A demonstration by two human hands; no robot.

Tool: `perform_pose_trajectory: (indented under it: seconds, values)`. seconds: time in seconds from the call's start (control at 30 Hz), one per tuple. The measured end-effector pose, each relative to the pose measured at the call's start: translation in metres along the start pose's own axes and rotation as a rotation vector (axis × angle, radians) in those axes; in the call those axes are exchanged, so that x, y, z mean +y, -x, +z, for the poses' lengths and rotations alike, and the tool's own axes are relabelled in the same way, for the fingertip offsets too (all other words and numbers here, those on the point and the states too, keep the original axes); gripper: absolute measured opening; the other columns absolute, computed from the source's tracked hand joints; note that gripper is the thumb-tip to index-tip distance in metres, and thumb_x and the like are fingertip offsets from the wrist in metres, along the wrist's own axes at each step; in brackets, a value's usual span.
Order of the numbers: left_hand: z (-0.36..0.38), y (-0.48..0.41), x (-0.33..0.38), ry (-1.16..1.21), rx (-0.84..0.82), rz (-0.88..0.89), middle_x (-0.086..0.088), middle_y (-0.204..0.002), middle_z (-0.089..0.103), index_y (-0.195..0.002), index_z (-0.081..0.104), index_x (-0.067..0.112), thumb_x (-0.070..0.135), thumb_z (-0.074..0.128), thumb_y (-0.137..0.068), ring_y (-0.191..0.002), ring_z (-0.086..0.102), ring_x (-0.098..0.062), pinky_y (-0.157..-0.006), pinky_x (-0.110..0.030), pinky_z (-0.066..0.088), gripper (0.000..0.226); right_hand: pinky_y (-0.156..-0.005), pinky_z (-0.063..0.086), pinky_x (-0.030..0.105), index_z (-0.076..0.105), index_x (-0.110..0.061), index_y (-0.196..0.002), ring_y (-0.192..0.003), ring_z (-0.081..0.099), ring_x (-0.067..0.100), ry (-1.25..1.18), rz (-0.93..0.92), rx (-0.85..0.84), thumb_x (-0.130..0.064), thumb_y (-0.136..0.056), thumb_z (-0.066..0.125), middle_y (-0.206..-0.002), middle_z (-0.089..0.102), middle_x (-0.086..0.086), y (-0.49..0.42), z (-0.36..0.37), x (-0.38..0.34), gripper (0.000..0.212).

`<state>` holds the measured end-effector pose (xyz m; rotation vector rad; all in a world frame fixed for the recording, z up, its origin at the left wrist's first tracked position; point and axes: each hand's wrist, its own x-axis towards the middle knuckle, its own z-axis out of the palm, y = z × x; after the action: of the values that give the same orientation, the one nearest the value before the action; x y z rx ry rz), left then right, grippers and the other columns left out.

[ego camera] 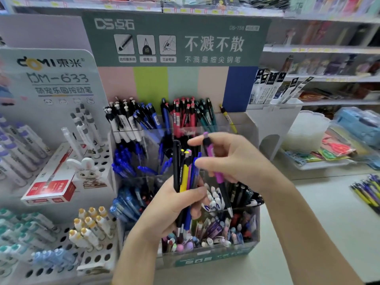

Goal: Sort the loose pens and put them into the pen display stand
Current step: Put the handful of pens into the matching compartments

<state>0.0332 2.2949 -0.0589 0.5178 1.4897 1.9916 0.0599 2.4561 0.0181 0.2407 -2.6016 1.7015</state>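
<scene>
My left hand (172, 204) grips a bundle of pens (185, 175), black, yellow, pink and blue, held upright in front of the tiered pen display stand (211, 258). My right hand (232, 161) holds a single purple pen (216, 163) just to the right of the bundle, tip pointing down over the stand. The stand's clear compartments hold white, blue, red and teal pens at the back and mixed pens lower down. A lone yellow pen (227, 118) leans in the back right compartment.
A white perforated stand (96, 258) with bear-topped and grey pens sits at left, with a red box (49, 190) on it. More loose pens (368, 192) lie on the counter at far right. A white holder (273, 124) and packaged goods stand right of the display.
</scene>
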Motion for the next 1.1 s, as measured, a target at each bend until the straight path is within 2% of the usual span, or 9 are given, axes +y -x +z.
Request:
perform_pose_trajectory:
  seconds: [0.1, 0.23, 0.3, 0.47, 0.57, 0.67, 0.8, 0.9, 1.1]
  values:
    - [0.001, 0.0, -0.003, 0.074, -0.077, 0.005, -0.004, -0.062, 0.048, -0.08, 0.052, 0.005, 0.019, 0.069, -0.079, -0.05, 0.043, -0.016, -0.051, -0.027, 0.04, 0.022, -0.044, 0.036, 0.013, 0.067, -0.02, -0.11, -0.043, 0.047, 0.005, 0.0, -0.061, 0.033, -0.007, -0.084, 0.07, -0.053, 0.053, -0.005, -0.002, 0.011, 0.006, 0.029]
    - [-0.003, 0.002, -0.003, 0.262, -0.179, 0.015, -0.001, -0.071, 0.047, -0.102, 0.057, 0.005, 0.03, 0.074, -0.081, -0.057, 0.046, -0.014, -0.056, -0.028, 0.048, 0.037, -0.04, 0.038, 0.021, 0.063, -0.01, -0.093, -0.045, 0.051, 0.016, -0.084, -0.087, 0.104, -0.007, -0.084, 0.07, -0.061, 0.06, 0.01, -0.004, 0.008, 0.013, 0.012]
    - [-0.004, 0.002, -0.002, 0.312, -0.201, 0.037, -0.002, -0.075, 0.049, -0.1, 0.064, 0.005, 0.034, 0.076, -0.08, -0.057, 0.048, -0.013, -0.056, -0.028, 0.05, 0.037, -0.039, 0.038, 0.023, 0.056, -0.013, -0.089, -0.044, 0.048, 0.019, -0.131, -0.072, 0.091, -0.01, -0.087, 0.066, -0.062, 0.062, 0.009, -0.005, 0.005, 0.016, 0.01]
    - [-0.003, 0.0, -0.004, 0.318, -0.17, 0.045, -0.005, -0.077, 0.052, -0.096, 0.058, 0.003, 0.033, 0.079, -0.077, -0.055, 0.045, -0.013, -0.052, -0.026, 0.045, 0.042, -0.041, 0.036, 0.019, 0.05, -0.018, -0.089, -0.04, 0.045, 0.012, -0.063, -0.054, 0.077, -0.018, -0.093, 0.058, -0.057, 0.056, -0.002, -0.004, 0.004, 0.02, 0.01]
    - [-0.008, 0.0, -0.005, 0.322, -0.142, 0.015, -0.005, -0.077, 0.051, -0.104, 0.053, 0.004, 0.031, 0.081, -0.074, -0.053, 0.045, -0.013, -0.05, -0.025, 0.044, 0.049, -0.039, 0.037, 0.016, 0.05, -0.011, -0.092, -0.042, 0.046, 0.009, -0.141, -0.051, 0.212, -0.014, -0.094, 0.054, -0.06, 0.056, 0.001, -0.001, -0.01, 0.015, 0.006]
    - [-0.012, -0.001, -0.005, 0.303, -0.103, -0.001, -0.004, -0.073, 0.047, -0.108, 0.052, 0.005, 0.026, 0.078, -0.075, -0.05, 0.042, -0.011, -0.047, -0.024, 0.042, 0.047, -0.041, 0.039, 0.014, 0.047, -0.014, -0.091, -0.046, 0.047, 0.006, -0.233, -0.07, 0.485, -0.015, -0.096, 0.051, -0.067, 0.053, 0.002, 0.002, -0.033, 0.009, 0.006]
    - [-0.013, -0.002, -0.005, 0.246, -0.029, 0.042, -0.003, -0.071, 0.047, -0.117, 0.051, 0.006, 0.023, 0.071, -0.074, -0.05, 0.041, -0.011, -0.047, -0.024, 0.041, 0.05, -0.055, 0.046, 0.022, 0.043, -0.025, -0.088, -0.063, 0.057, 0.016, 0.172, -0.113, 0.777, -0.021, -0.095, 0.055, -0.076, 0.053, 0.001, -0.005, -0.031, 0.016, 0.015]
    - [-0.01, -0.004, -0.005, 0.245, -0.021, 0.075, -0.005, -0.072, 0.049, -0.123, 0.048, 0.008, 0.019, 0.072, -0.073, -0.052, 0.044, -0.014, -0.05, -0.026, 0.043, 0.057, -0.066, 0.042, 0.03, 0.047, -0.018, -0.098, -0.074, 0.054, 0.017, 0.499, -0.13, 0.741, -0.022, -0.094, 0.056, -0.085, 0.053, -0.001, -0.015, -0.007, 0.022, 0.011]
    - [-0.014, -0.002, -0.011, 0.326, -0.184, 0.099, -0.005, -0.078, 0.052, -0.12, 0.054, 0.009, 0.023, 0.08, -0.076, -0.056, 0.046, -0.013, -0.053, -0.025, 0.042, 0.052, -0.06, 0.042, 0.035, 0.05, -0.013, -0.107, -0.077, 0.061, 0.032, 0.912, -0.103, 0.595, -0.022, -0.094, 0.052, -0.095, 0.058, 0.007, -0.037, 0.031, 0.029, 0.016]
